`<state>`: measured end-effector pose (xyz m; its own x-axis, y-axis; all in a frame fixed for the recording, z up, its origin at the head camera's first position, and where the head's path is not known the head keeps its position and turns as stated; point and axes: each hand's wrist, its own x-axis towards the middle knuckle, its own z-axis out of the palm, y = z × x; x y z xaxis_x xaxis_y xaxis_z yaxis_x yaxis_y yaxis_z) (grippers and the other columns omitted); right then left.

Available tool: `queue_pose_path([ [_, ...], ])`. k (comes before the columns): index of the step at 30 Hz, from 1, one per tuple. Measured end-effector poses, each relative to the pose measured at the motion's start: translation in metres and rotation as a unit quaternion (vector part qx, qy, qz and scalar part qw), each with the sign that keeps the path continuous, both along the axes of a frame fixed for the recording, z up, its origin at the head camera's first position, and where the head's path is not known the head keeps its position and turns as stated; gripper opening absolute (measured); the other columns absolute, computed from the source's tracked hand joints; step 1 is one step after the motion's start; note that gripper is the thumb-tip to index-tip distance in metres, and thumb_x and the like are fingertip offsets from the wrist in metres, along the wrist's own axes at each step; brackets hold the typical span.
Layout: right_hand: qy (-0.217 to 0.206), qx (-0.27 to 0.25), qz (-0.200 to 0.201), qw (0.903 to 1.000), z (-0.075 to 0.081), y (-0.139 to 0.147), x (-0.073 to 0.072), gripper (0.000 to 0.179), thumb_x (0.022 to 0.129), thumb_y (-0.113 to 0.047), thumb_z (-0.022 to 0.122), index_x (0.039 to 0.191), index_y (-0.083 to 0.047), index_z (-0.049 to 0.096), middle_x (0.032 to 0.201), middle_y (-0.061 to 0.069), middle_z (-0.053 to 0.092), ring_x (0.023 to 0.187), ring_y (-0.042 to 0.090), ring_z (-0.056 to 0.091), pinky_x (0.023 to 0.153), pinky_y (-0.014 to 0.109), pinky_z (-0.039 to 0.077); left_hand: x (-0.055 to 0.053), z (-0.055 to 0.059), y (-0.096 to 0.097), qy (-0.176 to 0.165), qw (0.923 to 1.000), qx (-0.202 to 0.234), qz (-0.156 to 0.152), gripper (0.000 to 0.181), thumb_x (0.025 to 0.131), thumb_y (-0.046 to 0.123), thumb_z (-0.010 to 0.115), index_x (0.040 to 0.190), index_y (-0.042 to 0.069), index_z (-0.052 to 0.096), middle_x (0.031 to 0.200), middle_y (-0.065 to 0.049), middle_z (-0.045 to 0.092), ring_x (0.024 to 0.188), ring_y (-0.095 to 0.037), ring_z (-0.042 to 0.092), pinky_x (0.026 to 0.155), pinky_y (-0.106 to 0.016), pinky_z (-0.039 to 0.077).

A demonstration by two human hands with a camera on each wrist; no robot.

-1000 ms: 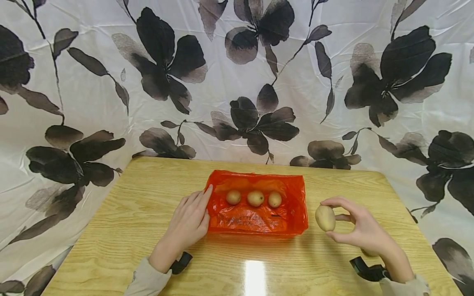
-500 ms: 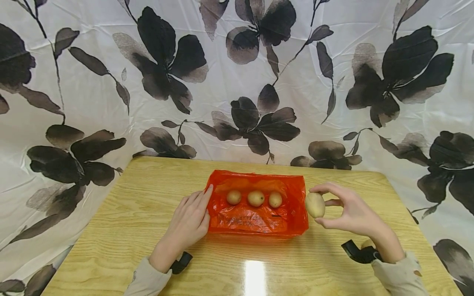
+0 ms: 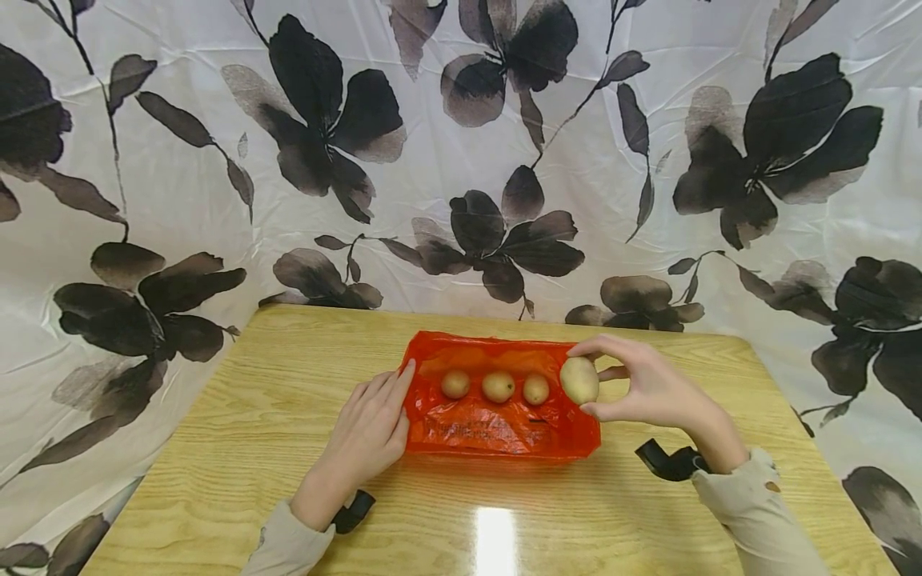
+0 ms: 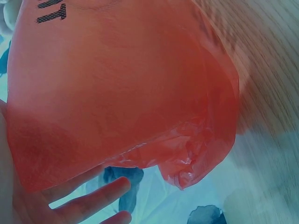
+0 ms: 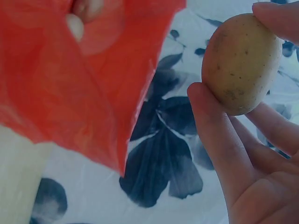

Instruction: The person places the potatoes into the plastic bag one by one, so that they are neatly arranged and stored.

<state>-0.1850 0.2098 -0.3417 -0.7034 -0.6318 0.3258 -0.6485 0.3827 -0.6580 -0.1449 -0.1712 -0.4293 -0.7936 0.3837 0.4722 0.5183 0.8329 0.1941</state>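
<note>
A red plastic bag (image 3: pixel 490 436) stands on the table with its wide mouth facing up. Three small potatoes (image 3: pixel 498 386) lie in a row inside it. My left hand (image 3: pixel 370 424) rests along the bag's left edge, fingers extended; in the left wrist view the fingers (image 4: pixel 93 200) reach past the bag's rim. Between the thumb and fingertips of my right hand (image 3: pixel 648 384) is another potato (image 5: pixel 242 64), pale brown with dark specks. In the head view this potato overlaps the bag's right side, at the height of the row.
The wooden table (image 3: pixel 302 352) extends around the bag on all sides. Behind it hangs a white cloth (image 3: pixel 403 160) with dark flower prints. Black wrist mounts (image 3: pixel 670 462) sit on both wrists.
My right hand has carried its potato leftward and slightly up, from right of the bag to over its right edge. The left hand and the bag have stayed in place.
</note>
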Motion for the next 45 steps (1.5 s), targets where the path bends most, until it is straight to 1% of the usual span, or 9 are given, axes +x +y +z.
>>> queue_pose_path([
  [9, -0.053, 0.02, 0.029, 0.998, 0.003, -0.028, -0.02, 0.051, 0.071, -0.003, 0.081, 0.118, -0.006, 0.064, 0.114, 0.004, 0.063, 0.097, 0.019, 0.063, 0.081, 0.032, 0.058, 0.0, -0.001, -0.001, 0.001, 1.0, 0.002, 0.0, 0.06, 0.087, 0.008, 0.054, 0.145, -0.003, 0.045, 0.13, -0.019, 0.061, 0.12, -0.035, 0.054, 0.1, -0.05, 0.042],
  [13, -0.08, 0.044, 0.039, 0.995, 0.003, -0.041, -0.028, 0.051, 0.071, -0.004, 0.08, 0.12, -0.003, 0.063, 0.112, 0.007, 0.064, 0.094, 0.02, 0.067, 0.08, 0.038, 0.058, 0.001, -0.001, -0.001, -0.001, 1.0, 0.0, 0.001, 0.061, 0.087, 0.009, 0.054, 0.146, -0.003, 0.045, 0.131, -0.019, 0.061, 0.121, -0.035, 0.054, 0.101, -0.05, 0.042],
  [17, -0.084, 0.084, 0.045, 0.9919, 0.001, -0.052, -0.036, 0.052, 0.072, -0.008, 0.08, 0.12, -0.003, 0.063, 0.11, 0.006, 0.064, 0.09, 0.018, 0.068, 0.08, 0.039, 0.058, 0.001, -0.001, 0.0, -0.006, 1.0, 0.001, 0.001, 0.061, 0.087, 0.008, 0.056, 0.146, -0.003, 0.045, 0.131, -0.019, 0.061, 0.121, -0.035, 0.054, 0.101, -0.05, 0.042],
  [22, -0.062, 0.13, 0.063, 0.9875, -0.001, -0.069, -0.042, 0.048, 0.07, -0.012, 0.079, 0.116, -0.005, 0.066, 0.108, 0.0, 0.065, 0.092, 0.015, 0.063, 0.078, 0.036, 0.058, 0.002, 0.0, 0.001, -0.009, 0.9999, 0.005, 0.001, 0.061, 0.087, 0.008, 0.056, 0.146, -0.003, 0.045, 0.132, -0.019, 0.061, 0.122, -0.036, 0.054, 0.102, -0.051, 0.041],
  [28, -0.045, 0.167, 0.097, 0.9801, -0.004, -0.09, -0.045, 0.046, 0.069, -0.01, 0.079, 0.112, -0.002, 0.067, 0.105, 0.001, 0.066, 0.09, 0.015, 0.06, 0.078, 0.036, 0.058, 0.002, 0.0, 0.001, -0.009, 1.0, 0.003, -0.001, 0.059, 0.088, 0.009, 0.053, 0.145, -0.003, 0.045, 0.132, -0.02, 0.06, 0.121, -0.036, 0.054, 0.101, -0.05, 0.042],
  [33, -0.021, 0.209, 0.122, 0.9701, -0.012, -0.107, -0.049, 0.041, 0.07, -0.012, 0.08, 0.108, -0.004, 0.068, 0.101, -0.001, 0.066, 0.085, 0.015, 0.059, 0.075, 0.028, 0.051, 0.001, 0.0, 0.001, -0.005, 1.0, 0.001, -0.001, 0.06, 0.088, 0.009, 0.053, 0.145, -0.003, 0.045, 0.132, -0.02, 0.06, 0.122, -0.036, 0.054, 0.101, -0.05, 0.042],
  [36, -0.017, 0.223, 0.132, 0.9658, -0.021, -0.116, -0.051, 0.038, 0.069, -0.012, 0.082, 0.104, -0.004, 0.069, 0.095, -0.002, 0.066, 0.081, 0.017, 0.057, 0.072, 0.025, 0.047, 0.001, -0.001, 0.001, -0.006, 1.0, 0.0, 0.0, 0.059, 0.088, 0.009, 0.052, 0.145, -0.003, 0.045, 0.133, -0.019, 0.06, 0.122, -0.036, 0.054, 0.102, -0.05, 0.041],
  [40, -0.01, 0.246, 0.12, 0.9617, -0.035, -0.127, -0.053, 0.038, 0.067, -0.017, 0.086, 0.099, -0.005, 0.07, 0.089, -0.004, 0.065, 0.078, 0.015, 0.055, 0.07, 0.023, 0.046, 0.001, -0.001, 0.001, -0.007, 1.0, -0.001, 0.0, 0.059, 0.088, 0.009, 0.053, 0.145, -0.004, 0.045, 0.133, -0.02, 0.059, 0.122, -0.036, 0.054, 0.102, -0.05, 0.041],
  [45, -0.012, 0.265, 0.103, 0.9586, -0.052, -0.139, -0.052, 0.032, 0.066, -0.013, 0.085, 0.093, -0.006, 0.07, 0.08, -0.003, 0.062, 0.07, 0.011, 0.051, 0.065, 0.023, 0.045, 0.001, -0.001, 0.001, -0.006, 1.0, -0.003, 0.002, 0.059, 0.087, 0.008, 0.053, 0.145, -0.004, 0.045, 0.134, -0.02, 0.059, 0.122, -0.037, 0.054, 0.101, -0.051, 0.041],
])
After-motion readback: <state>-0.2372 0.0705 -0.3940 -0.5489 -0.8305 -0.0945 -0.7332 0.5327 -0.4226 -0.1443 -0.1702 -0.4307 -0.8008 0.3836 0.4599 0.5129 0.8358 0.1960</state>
